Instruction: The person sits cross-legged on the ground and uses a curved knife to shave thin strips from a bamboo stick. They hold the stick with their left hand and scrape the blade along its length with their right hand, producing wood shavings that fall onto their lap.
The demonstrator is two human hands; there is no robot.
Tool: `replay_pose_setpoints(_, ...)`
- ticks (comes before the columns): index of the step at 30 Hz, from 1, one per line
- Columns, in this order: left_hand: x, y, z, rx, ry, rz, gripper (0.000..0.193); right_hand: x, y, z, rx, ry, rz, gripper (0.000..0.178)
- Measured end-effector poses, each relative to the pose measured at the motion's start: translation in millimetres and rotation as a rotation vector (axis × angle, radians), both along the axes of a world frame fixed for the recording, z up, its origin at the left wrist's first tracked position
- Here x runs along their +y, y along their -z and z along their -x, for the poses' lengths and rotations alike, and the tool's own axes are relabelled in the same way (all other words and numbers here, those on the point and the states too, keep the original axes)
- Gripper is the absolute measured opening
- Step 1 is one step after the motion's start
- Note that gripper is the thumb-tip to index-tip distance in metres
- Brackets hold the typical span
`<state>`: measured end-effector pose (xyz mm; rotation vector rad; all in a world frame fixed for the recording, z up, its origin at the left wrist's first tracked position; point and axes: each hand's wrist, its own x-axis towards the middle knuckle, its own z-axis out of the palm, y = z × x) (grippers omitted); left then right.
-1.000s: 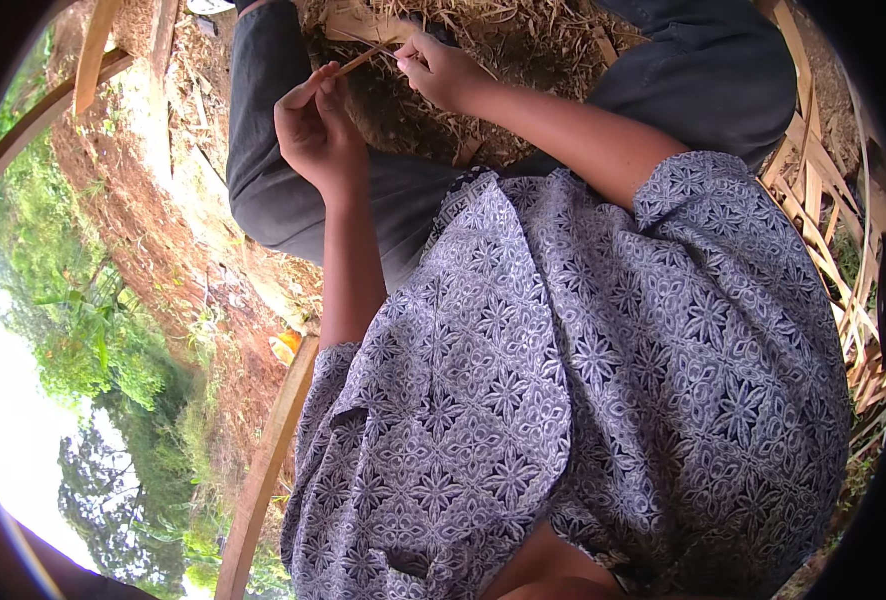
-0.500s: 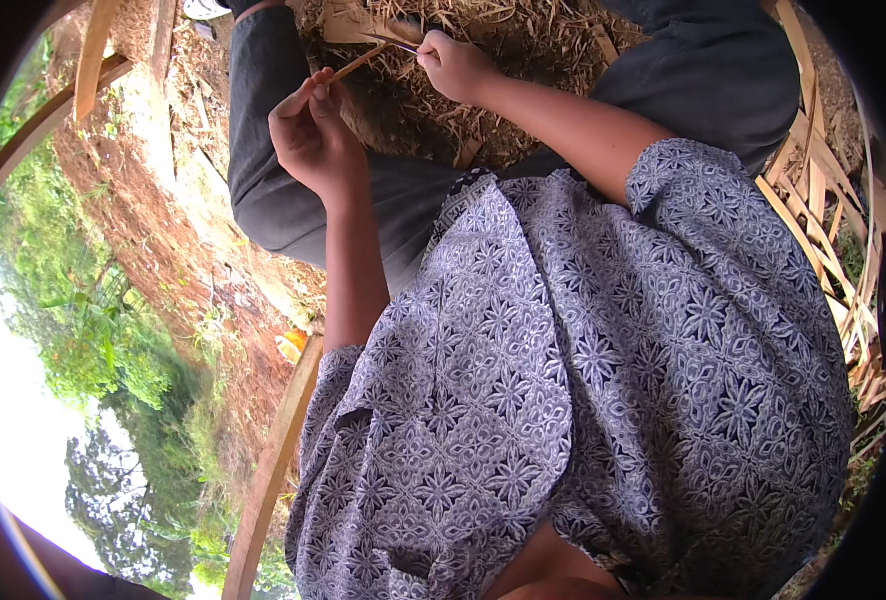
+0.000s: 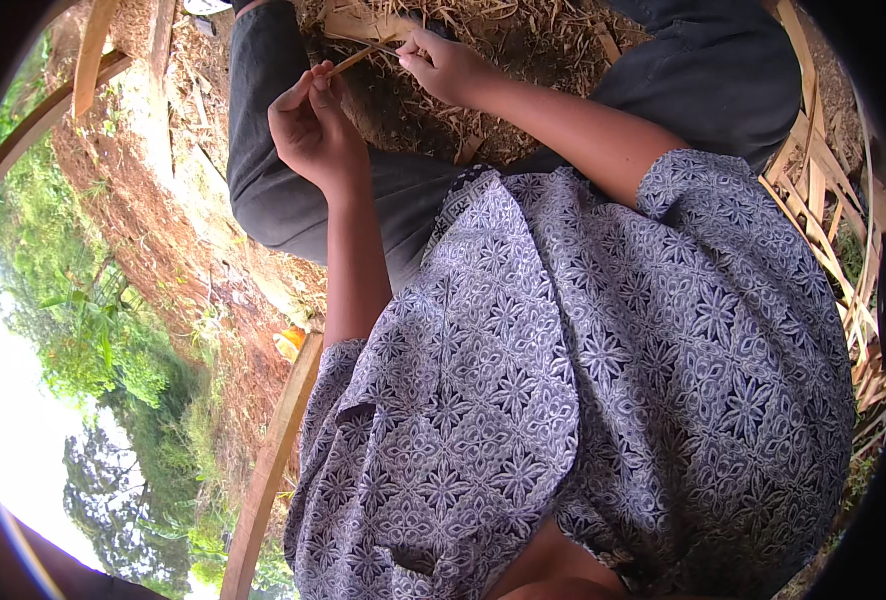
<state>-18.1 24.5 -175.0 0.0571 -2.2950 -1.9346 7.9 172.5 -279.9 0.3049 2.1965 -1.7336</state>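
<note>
My left hand (image 3: 315,125) pinches the near end of a thin tan wooden stick (image 3: 351,62) between thumb and fingertips. The stick slants up to the right, over the ground between my legs. My right hand (image 3: 448,68) is closed on a knife, of which a thin blade (image 3: 387,48) shows pointing left, meeting or crossing the stick's far end. Its handle is hidden inside my fist. Just beyond the blade lies a flat pale piece of wood (image 3: 348,22).
Shavings (image 3: 483,125) litter the soil between my dark-trousered legs (image 3: 268,150). Long wood strips (image 3: 818,190) are heaped at the right. Wooden poles (image 3: 273,470) stand at the left, beside a reddish earth slope (image 3: 153,215) with green plants.
My right hand has shifted slightly left, bringing the knife nearer to my left hand along the stick. My left hand has hardly moved and keeps its pinch.
</note>
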Motion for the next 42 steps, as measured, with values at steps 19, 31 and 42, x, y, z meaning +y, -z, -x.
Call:
replay_pose_setpoints(19, 0.0, 1.1, 2.7, 0.005, -0.038, 0.007, 0.008, -2.0, 3.8, 4.0, 0.002, -0.006, 0.076, 0.028)
replay_pose_setpoints(31, -2.1, -3.0, 0.4, -0.002, -0.033, -0.009, 0.007, 14.6, 32.6, 0.5, -0.113, -0.086, -0.114, 0.023)
replay_pose_setpoints(42, -22.2, -21.9, -43.3, 0.116, 0.220, 0.588, 0.019, 58.0, -70.3, -3.8, -0.151, -0.420, -0.066, 0.034)
